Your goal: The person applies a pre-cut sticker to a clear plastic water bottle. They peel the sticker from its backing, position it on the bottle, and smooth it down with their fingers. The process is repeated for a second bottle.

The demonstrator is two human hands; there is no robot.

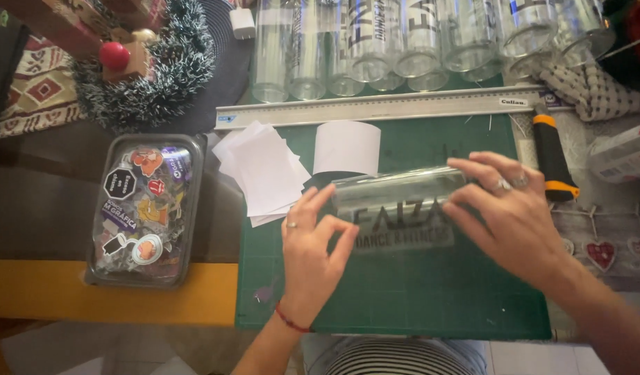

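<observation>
clear glass tumbler (396, 191) lying sideways, left hand (313, 253) pinching its end, right hand (511, 208) cupped over it

Glossy clear glass tumbler (398, 191), matt mat (417, 292)

Table (49, 208) bears green cutting mat (417, 298); sticker tray (98, 271); ruler (375, 107).
</observation>
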